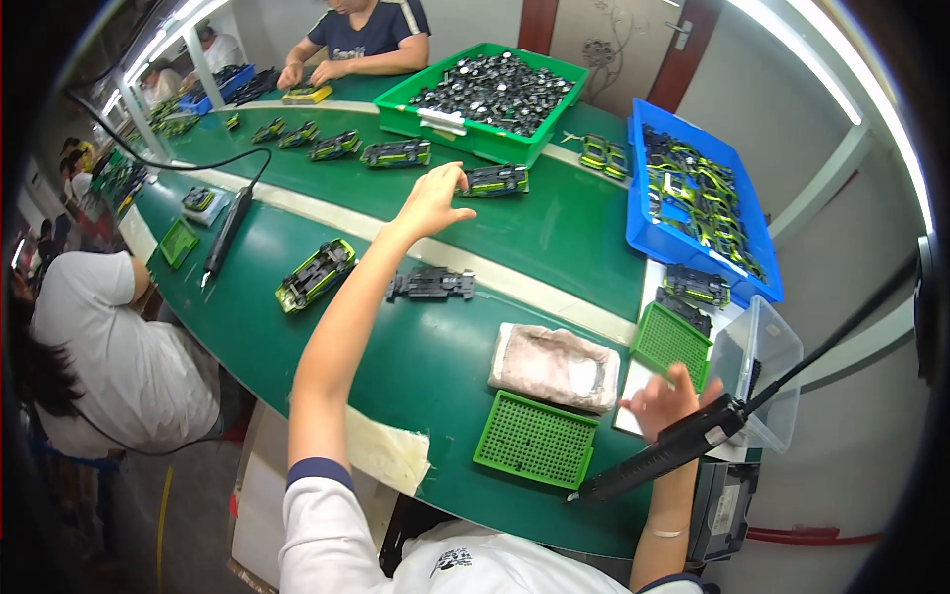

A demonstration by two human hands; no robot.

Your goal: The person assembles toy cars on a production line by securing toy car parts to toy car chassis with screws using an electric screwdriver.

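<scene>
My left hand [433, 202] reaches across the bench, thumb spread away from the fingers. Its fingertips are at the left end of a black and yellow-green toy car body [497, 180], and no closed grip shows. Nearer me lie a dark grey car chassis [432, 283] and another toy car body [317, 275], underside up. My right hand [661, 401] hovers over the right side with fingers apart, slightly blurred, apparently holding nothing. A black electric screwdriver [658, 450] on a cable crosses in front of my right wrist. Below that hand sits a green perforated tray [535, 439].
A pale padded box [502, 368] and a second green tray [645, 348] are close by. Large bins, green [396, 107] and blue [645, 233], hold parts. A clear plastic box [787, 342] stands right. A second screwdriver [230, 236] and a co-worker [119, 337] are at left.
</scene>
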